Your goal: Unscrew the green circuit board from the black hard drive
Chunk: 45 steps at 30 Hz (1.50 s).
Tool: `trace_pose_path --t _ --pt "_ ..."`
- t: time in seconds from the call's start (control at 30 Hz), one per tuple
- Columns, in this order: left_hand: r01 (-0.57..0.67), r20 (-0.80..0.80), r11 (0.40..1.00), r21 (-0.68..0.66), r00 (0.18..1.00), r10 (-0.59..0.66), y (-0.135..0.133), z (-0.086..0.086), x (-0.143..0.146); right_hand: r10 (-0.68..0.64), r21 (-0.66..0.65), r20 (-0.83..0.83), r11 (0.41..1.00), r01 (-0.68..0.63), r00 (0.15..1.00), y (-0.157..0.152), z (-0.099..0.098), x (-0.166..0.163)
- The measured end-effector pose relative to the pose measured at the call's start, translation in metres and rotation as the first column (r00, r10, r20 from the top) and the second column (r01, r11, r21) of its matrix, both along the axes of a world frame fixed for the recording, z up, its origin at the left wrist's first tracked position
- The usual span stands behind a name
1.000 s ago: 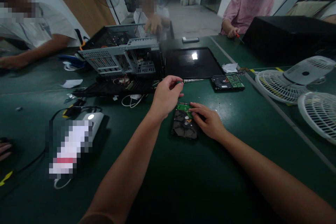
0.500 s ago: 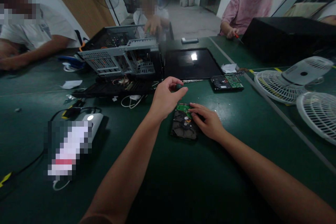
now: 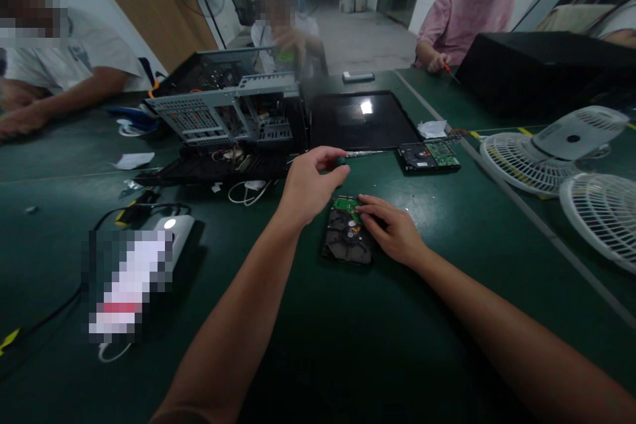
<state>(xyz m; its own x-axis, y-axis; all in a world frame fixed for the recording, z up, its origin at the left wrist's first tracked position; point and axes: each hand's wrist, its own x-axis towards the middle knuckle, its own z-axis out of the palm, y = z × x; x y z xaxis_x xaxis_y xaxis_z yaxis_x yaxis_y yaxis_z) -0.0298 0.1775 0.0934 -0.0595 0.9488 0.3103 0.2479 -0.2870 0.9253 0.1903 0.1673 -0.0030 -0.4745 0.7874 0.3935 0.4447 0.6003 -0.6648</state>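
A hard drive (image 3: 342, 238), with a green circuit board facing up at its far end, lies on the green table in front of me. My right hand (image 3: 395, 228) rests at its right side, thumb and bent fingertips on the edge by the board. Above and just left of the drive's far end hovers my left hand (image 3: 313, 185). Its thumb and curled fingers are apart, with a dark green gap showing between them, and I make out nothing held there. Further right lies a second hard drive (image 3: 430, 158), its circuit board also showing.
An opened computer case (image 3: 223, 112) stands ahead on the left, beside a black panel (image 3: 348, 126). White fan grilles (image 3: 517, 156) lie to the right, near a large black box (image 3: 541, 73). A white power strip (image 3: 181, 232) and cables lie at left. Several people sit around the table.
My left hand has shifted slightly left, and the gap between its thumb and fingers looks a little wider. My right hand stays on the drive. The person opposite has moved a hand.
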Motion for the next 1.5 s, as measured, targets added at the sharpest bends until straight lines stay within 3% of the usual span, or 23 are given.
trace_pose_path --t 0.47,0.73,0.83,1.0,1.1,1.17,1.27,1.5 --pt "-0.013 -0.064 0.999 0.037 0.998 0.015 0.001 -0.002 -0.004 -0.018 -0.027 -0.005 0.999 0.018 1.0 -0.004 0.005 0.0" --pt "-0.109 -0.027 0.992 0.07 0.993 0.112 0.0 0.008 -0.006 -0.142 -0.018 0.013 0.99 0.143 0.99 -0.002 0.002 0.0" --pt "-0.154 0.048 0.988 0.017 0.987 0.153 0.001 0.009 -0.004 -0.175 -0.037 0.025 0.984 0.176 0.984 0.0 0.001 -0.001" --pt "-0.077 0.172 0.987 -0.141 0.98 0.101 0.002 0.009 -0.005 -0.224 -0.053 0.06 0.972 0.227 0.973 0.0 0.001 -0.003" --pt "-0.101 0.162 0.97 -0.219 0.977 0.138 0.0 0.001 -0.01 -0.21 -0.03 0.092 0.976 0.214 0.973 0.0 0.003 -0.004" --pt "-0.156 0.116 0.938 -0.308 0.973 0.2 -0.004 -0.01 -0.015 -0.185 -0.005 0.118 0.982 0.187 0.976 -0.001 0.004 -0.004" --pt "-0.134 0.083 0.883 -0.449 0.978 0.191 -0.014 -0.031 -0.025 -0.169 0.012 0.139 0.986 0.169 0.976 -0.002 0.007 -0.005" --pt "0.085 0.214 0.863 -0.497 0.976 0.027 -0.041 -0.058 -0.04 -0.1 -0.113 0.067 0.988 0.107 0.993 -0.002 0.01 -0.007"
